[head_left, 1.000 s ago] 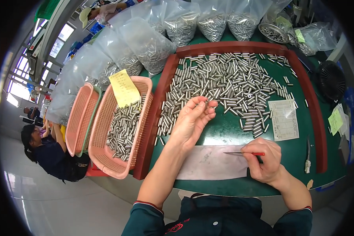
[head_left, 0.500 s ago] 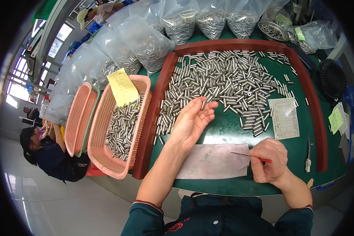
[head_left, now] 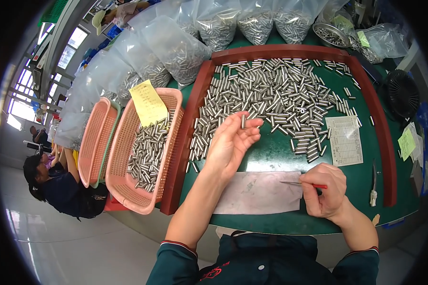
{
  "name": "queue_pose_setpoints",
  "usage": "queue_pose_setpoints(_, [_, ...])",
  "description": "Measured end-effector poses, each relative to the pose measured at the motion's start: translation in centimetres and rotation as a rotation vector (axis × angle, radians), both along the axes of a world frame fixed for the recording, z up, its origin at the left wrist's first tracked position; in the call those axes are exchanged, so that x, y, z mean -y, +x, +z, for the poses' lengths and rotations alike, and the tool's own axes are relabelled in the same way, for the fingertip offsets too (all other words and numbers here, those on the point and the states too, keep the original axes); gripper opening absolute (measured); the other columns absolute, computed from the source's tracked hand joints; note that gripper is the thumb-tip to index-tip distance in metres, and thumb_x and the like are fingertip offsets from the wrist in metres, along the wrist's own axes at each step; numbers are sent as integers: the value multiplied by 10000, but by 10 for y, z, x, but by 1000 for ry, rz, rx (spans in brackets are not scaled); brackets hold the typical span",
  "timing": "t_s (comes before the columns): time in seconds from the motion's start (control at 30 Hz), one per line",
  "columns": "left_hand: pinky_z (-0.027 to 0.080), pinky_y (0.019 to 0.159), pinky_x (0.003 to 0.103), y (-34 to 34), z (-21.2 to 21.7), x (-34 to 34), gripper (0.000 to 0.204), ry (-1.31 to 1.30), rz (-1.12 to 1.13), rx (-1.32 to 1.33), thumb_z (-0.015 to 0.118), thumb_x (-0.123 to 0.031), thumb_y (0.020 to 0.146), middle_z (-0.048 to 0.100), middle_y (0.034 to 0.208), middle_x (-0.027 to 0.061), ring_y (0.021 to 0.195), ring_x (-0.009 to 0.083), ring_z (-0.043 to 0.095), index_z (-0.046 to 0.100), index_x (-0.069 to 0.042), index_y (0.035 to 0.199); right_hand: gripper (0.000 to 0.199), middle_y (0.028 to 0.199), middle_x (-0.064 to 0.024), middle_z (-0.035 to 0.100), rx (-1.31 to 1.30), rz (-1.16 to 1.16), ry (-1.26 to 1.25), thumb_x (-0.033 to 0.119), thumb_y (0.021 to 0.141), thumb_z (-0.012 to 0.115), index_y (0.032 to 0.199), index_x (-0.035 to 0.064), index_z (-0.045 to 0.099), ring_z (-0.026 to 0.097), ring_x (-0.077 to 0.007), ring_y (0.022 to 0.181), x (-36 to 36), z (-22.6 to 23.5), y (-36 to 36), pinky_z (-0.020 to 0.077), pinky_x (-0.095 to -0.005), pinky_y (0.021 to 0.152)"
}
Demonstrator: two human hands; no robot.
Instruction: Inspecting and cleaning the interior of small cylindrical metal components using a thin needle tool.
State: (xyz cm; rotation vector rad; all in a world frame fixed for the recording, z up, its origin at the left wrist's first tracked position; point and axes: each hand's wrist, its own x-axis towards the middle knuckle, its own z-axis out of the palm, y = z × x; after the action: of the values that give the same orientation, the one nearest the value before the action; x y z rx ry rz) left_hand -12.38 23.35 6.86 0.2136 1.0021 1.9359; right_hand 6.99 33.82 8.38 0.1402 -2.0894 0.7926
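Between the thumb and forefinger of my left hand (head_left: 230, 142), one small metal cylinder (head_left: 243, 122) is pinched almost upright, the other fingers loosely curled. This hand is above the near edge of a loose heap of similar steel cylinders (head_left: 271, 90) on the green tabletop (head_left: 266, 154). My right hand (head_left: 325, 192) grips a thin pointed tool with a red handle (head_left: 320, 186). Its metal tip points left over a pale cloth (head_left: 257, 192) lying in front of me. Both forearms come in from the lower edge.
A dark red wooden frame (head_left: 195, 118) borders the heap. At left stands a pink basket (head_left: 116, 183) of cylinders with a yellow note (head_left: 148, 102). Filled plastic bags (head_left: 183, 59) line the back. A printed sheet (head_left: 345, 141), a slim tool (head_left: 373, 190) and a fan (head_left: 402, 96) are at right.
The cylinder in my left hand has turned more upright, and that hand sits slightly higher in view. My right hand still holds the red-handled tool, nearly unmoved.
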Motion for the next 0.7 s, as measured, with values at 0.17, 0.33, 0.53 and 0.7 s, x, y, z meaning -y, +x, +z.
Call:
queue_pose_setpoints(0.17, [469,744,242,-18,42,16,124,-154,826,-1225,491,18,880,603,925,99,790,121,570,522,6,1000,228,580,-50,539,8,-13,-5,-82,644,628,831,10,537,496,-165,441,0,0,1,335,-260,399])
queue_pose_setpoints(0.33, [399,882,370,-56,56,55,226,-810,1350,-1850,535,13,824,558,1021,137,981,253,533,513,28,1048,241,577,-47,534,-24,-6,-9,-84,620,627,829,5,547,496,-168,444,2,0,-1,337,-260,398])
queue_pose_setpoints(0.53, [441,673,269,-41,43,35,99,-464,1046,-1637,628,-59,810,573,740,62,678,167,539,585,26,837,185,620,-73,549,47,22,8,-74,699,578,864,-11,524,530,-195,483,1,0,3,401,-278,450])
queue_pose_setpoints(0.7, [389,533,296,-34,29,28,68,-629,649,-1616,636,-26,773,522,660,78,569,180,477,581,13,761,183,618,-70,546,47,28,10,-75,701,574,863,-10,521,528,-193,482,0,1,3,399,-276,450])
